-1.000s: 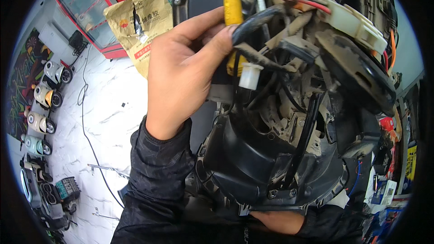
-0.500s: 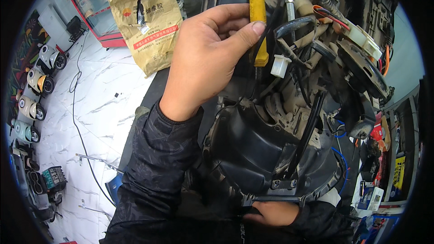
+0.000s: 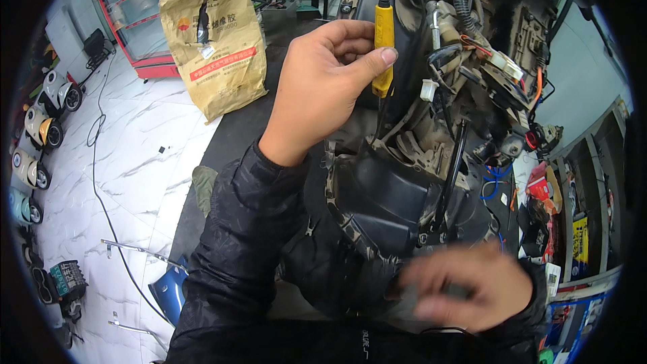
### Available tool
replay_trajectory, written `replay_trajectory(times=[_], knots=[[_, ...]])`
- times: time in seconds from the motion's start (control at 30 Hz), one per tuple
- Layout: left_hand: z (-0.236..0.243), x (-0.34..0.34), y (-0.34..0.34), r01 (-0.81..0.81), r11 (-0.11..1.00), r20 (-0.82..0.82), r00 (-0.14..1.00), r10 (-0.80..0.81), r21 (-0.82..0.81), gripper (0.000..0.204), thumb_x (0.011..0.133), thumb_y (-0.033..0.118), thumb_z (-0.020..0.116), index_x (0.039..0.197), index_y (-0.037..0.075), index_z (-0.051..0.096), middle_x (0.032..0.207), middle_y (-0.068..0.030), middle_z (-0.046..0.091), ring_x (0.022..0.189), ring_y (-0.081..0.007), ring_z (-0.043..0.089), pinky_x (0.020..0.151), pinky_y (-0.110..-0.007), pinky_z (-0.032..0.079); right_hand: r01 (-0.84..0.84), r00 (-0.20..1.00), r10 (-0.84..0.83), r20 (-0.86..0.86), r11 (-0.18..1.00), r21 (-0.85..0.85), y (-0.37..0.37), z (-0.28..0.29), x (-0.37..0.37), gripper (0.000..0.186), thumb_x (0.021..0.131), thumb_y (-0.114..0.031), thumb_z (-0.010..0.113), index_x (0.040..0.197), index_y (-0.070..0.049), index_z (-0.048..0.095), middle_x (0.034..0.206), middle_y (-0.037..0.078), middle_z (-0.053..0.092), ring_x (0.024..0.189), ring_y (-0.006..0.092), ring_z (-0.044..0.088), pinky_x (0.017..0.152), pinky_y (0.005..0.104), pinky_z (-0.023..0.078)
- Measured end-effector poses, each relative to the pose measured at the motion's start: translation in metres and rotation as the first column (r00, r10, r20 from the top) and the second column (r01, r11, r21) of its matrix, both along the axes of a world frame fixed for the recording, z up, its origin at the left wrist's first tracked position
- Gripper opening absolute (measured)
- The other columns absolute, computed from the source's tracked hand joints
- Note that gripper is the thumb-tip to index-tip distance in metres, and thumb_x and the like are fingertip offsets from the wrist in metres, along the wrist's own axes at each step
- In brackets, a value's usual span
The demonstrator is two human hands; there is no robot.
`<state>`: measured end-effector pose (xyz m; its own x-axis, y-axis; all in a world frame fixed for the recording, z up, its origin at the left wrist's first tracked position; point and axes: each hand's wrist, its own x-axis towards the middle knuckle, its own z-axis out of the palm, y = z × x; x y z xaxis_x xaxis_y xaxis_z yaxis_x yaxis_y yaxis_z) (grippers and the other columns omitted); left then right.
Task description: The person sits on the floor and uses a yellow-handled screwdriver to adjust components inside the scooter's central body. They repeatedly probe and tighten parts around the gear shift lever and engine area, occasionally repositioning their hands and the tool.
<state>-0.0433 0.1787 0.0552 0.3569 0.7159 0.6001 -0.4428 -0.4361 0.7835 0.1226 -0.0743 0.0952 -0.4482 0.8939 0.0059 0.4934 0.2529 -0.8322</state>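
Note:
My left hand (image 3: 323, 77) is closed on a yellow pen-shaped probe (image 3: 384, 27), thumb on one side and fingers on the other. The probe stands nearly upright, a black cable leaving its top end and its thin lower end pointing down. Just right of it hangs a white plug connector (image 3: 428, 89) among dusty wires. Below lies a dirty black plastic housing (image 3: 391, 185) of a partly stripped vehicle. My right hand (image 3: 475, 286) is near the housing's front edge, its fingers bent and smeared by motion; whether it holds anything does not show.
A brown paper sack (image 3: 226, 81) stands to the left, near a red-framed glass cabinet (image 3: 138, 13). A black cable (image 3: 101, 195) runs over the white marble floor, with small scooters (image 3: 50, 128) at the far left. Shelves (image 3: 593, 182) with packages line the right.
My right hand has come up from the housing's front edge and moved right, now blurred. My left hand still grips the yellow probe. The whole view has shifted slightly.

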Motion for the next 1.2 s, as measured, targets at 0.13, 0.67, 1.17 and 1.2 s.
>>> replay_trajectory(times=[0.13, 0.67, 1.17, 1.2], knots=[[0.002, 0.000, -0.002, 0.014, 1.000, 0.006, 1.000, -0.014, 0.024, 0.036, 0.097, 0.008, 0.082, 0.125, -0.012, 0.071, 0.106, -0.0119, 0.080, 0.094, -0.0127, 0.074, 0.085, -0.027, 0.060, 0.553, 0.805, -0.589, -0.069, 0.703, 0.447, 0.047, 0.032, -0.043, 0.063, 0.097, -0.017, 0.080, 0.150, 0.006, 0.055, 0.084, 0.004, 0.068, 0.073, 0.0036, 0.060, 0.064, 0.0192, 0.044], [-0.004, 0.003, -0.004, -0.188, 0.961, -0.054, 0.978, 0.203, 0.204, 0.036, 0.095, 0.012, 0.084, 0.120, -0.011, 0.073, 0.096, -0.0090, 0.080, 0.085, -0.0083, 0.070, 0.077, -0.025, 0.056, 0.544, 0.819, -0.481, -0.314, 0.824, 0.158, 0.061, 0.007, -0.031, 0.024, 0.110, -0.024, 0.066, 0.100, -0.003, 0.068, 0.094, -0.001, 0.070, 0.084, 0.0051, 0.056, 0.079, 0.0248, 0.045], [-0.012, 0.016, -0.007, -0.184, 0.959, -0.134, 0.967, 0.215, 0.215, 0.040, 0.097, 0.014, 0.085, 0.127, -0.009, 0.071, 0.103, -0.0103, 0.079, 0.092, -0.0121, 0.074, 0.083, -0.026, 0.059, 0.398, 0.571, -0.388, -0.723, 0.901, -0.170, 0.001, -0.084, 0.017, 0.068, 0.108, -0.049, 0.066, 0.140, 0.010, 0.058, 0.079, 0.010, 0.060, 0.070, 0.0177, 0.062, 0.076, 0.0422, 0.058], [-0.012, 0.018, -0.005, -0.169, 0.966, -0.111, 0.975, 0.193, 0.196, 0.040, 0.098, 0.014, 0.084, 0.127, -0.010, 0.071, 0.104, -0.0107, 0.079, 0.094, -0.0125, 0.074, 0.086, -0.026, 0.059, 0.415, 0.582, -0.391, -0.713, 0.897, -0.153, 0.002, -0.088, 0.016, 0.069, 0.108, -0.049, 0.066, 0.142, 0.010, 0.057, 0.081, 0.010, 0.062, 0.073, 0.0186, 0.064, 0.080, 0.0431, 0.058]])
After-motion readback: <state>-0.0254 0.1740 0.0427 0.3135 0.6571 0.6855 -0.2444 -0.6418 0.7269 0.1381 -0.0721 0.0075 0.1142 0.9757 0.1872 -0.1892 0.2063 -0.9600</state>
